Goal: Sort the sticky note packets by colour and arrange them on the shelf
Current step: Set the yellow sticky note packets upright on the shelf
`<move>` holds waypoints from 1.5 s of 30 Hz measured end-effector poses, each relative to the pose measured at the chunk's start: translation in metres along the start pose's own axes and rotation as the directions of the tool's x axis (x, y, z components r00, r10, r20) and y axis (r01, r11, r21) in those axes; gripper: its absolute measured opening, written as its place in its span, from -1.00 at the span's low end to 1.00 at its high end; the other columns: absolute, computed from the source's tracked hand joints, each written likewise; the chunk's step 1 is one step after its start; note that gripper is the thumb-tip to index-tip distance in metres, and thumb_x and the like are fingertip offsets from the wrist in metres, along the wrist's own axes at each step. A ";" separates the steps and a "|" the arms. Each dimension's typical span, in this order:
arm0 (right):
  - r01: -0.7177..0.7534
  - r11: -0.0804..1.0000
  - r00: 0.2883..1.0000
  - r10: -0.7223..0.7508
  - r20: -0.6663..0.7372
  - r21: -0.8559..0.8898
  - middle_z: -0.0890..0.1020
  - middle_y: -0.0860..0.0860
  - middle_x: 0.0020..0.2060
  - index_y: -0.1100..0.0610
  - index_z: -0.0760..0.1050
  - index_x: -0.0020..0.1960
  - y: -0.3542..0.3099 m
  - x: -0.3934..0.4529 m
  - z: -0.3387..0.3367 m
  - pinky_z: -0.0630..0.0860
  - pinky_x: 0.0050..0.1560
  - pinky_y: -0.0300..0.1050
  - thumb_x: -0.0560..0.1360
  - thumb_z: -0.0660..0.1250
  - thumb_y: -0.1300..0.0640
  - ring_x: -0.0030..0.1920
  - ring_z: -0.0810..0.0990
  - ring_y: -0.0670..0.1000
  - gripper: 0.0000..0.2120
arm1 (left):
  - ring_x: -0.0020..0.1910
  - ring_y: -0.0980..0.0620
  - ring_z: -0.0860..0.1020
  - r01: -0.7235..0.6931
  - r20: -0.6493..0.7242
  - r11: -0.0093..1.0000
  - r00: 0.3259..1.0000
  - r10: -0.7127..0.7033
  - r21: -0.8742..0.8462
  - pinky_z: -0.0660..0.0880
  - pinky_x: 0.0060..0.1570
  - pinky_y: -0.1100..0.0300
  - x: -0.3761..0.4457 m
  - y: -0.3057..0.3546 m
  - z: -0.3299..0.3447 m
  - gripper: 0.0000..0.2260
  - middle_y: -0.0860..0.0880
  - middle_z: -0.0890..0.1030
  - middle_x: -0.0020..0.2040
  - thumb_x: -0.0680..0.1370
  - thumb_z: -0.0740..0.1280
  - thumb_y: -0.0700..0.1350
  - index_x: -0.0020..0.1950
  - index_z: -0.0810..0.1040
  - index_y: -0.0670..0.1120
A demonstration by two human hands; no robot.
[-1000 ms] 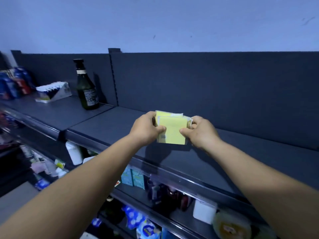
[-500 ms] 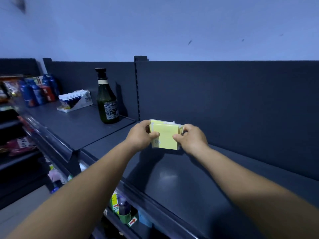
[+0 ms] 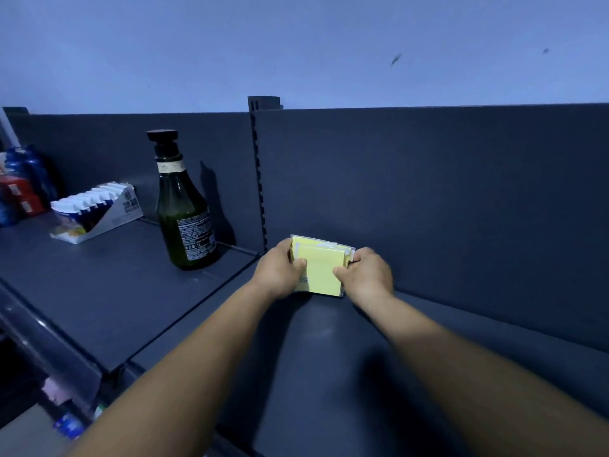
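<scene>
Yellow sticky note packets, several stacked face to face in clear wrapping, held upright between both hands at the back of the shelf, close to or against the dark back panel. Left hand: fingers curled round the stack's left edge, thumb laid across the front packet. Right hand: clamped on the opposite edge, thumb likewise on the front face. This two-sided grip presumably squares the packets into one block, so that a single colour group goes down together rather than fanning apart. Whether the lower edge of the stack already rests on the shelf cannot be told, since the hands and the front packet hide it. Just beyond the left hand stands the slotted upright dividing this bay from the next; placement hard by it suggests the yellow group is meant to start a row in the bay's corner. Farther out from the left hand, on the neighbouring bay: a dark green bottle with a black cap, then an open display carton of small white-topped items. No packets of another colour are visible here, so sorting appears at an early stage
</scene>
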State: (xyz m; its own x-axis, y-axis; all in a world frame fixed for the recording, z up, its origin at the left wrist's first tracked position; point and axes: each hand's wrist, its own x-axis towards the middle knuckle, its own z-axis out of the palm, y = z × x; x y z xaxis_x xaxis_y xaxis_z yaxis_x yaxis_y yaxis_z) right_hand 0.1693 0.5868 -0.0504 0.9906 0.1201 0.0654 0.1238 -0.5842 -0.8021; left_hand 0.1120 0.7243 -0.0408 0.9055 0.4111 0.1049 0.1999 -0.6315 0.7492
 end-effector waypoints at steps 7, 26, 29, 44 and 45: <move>-0.042 0.999 0.994 0.044 -0.103 0.025 0.64 0.06 -0.08 0.13 0.45 0.02 -0.004 0.016 0.020 0.39 -0.18 -0.16 0.47 0.37 0.12 -0.12 0.55 0.09 -0.82 | 0.16 -0.10 0.52 -0.030 0.083 1.000 0.996 0.030 -0.004 0.46 0.22 -0.04 0.036 -0.012 -0.001 -0.71 -0.01 0.60 0.13 0.59 0.19 -0.09 0.31 0.40 0.02; -0.005 0.946 0.999 0.016 0.033 -0.325 0.32 0.06 0.46 0.14 0.14 0.52 0.005 -0.023 -0.026 0.29 0.39 -0.01 0.56 0.24 -0.09 0.44 0.29 0.10 -0.37 | 0.55 -0.06 -0.05 -0.275 0.028 0.884 0.958 0.286 0.378 -0.02 0.49 0.06 0.002 0.017 0.005 -0.28 -0.06 -0.02 0.58 0.59 0.24 0.03 0.57 -0.14 -0.14; 0.012 0.898 0.999 0.008 0.044 -0.440 0.21 0.04 0.52 0.13 0.05 0.55 0.011 -0.041 -0.052 0.16 0.46 -0.03 0.59 0.16 -0.11 0.50 0.17 0.10 -0.36 | 0.56 -0.04 -0.08 -0.408 0.133 0.787 0.910 0.393 0.463 -0.05 0.50 0.04 -0.014 0.039 0.013 -0.32 -0.05 -0.01 0.58 0.61 0.20 0.03 0.57 -0.12 -0.13; -0.141 0.766 0.989 0.137 -0.055 -0.628 0.10 0.01 0.56 0.11 0.01 0.57 0.129 -0.182 -0.262 -0.01 0.50 -0.02 0.63 0.04 -0.14 0.56 0.02 0.02 -0.39 | 0.55 -0.04 0.07 -0.700 0.523 0.581 0.707 0.477 0.417 0.08 0.50 0.06 -0.170 0.185 0.150 -0.38 -0.07 0.09 0.57 0.62 0.13 0.09 0.57 -0.02 -0.14; -0.153 0.764 0.987 0.146 -0.064 -0.626 0.10 0.00 0.56 0.11 0.01 0.57 0.140 -0.194 -0.278 -0.02 0.50 -0.03 0.63 0.04 -0.15 0.56 0.02 0.02 -0.39 | 0.55 -0.03 0.06 -0.708 0.536 0.583 0.695 0.479 0.398 0.07 0.50 0.06 -0.185 0.197 0.162 -0.38 -0.07 0.09 0.57 0.62 0.13 0.09 0.57 -0.02 -0.13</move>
State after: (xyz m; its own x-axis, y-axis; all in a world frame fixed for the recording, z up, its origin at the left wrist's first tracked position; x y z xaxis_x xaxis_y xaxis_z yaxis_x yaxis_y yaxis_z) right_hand 0.0103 0.2588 -0.0102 0.9997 -0.0179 -0.0146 -0.0210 -0.9677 -0.2513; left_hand 0.0444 0.4174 -0.0186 0.9259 -0.3689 0.0816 -0.3759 -0.9210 0.1018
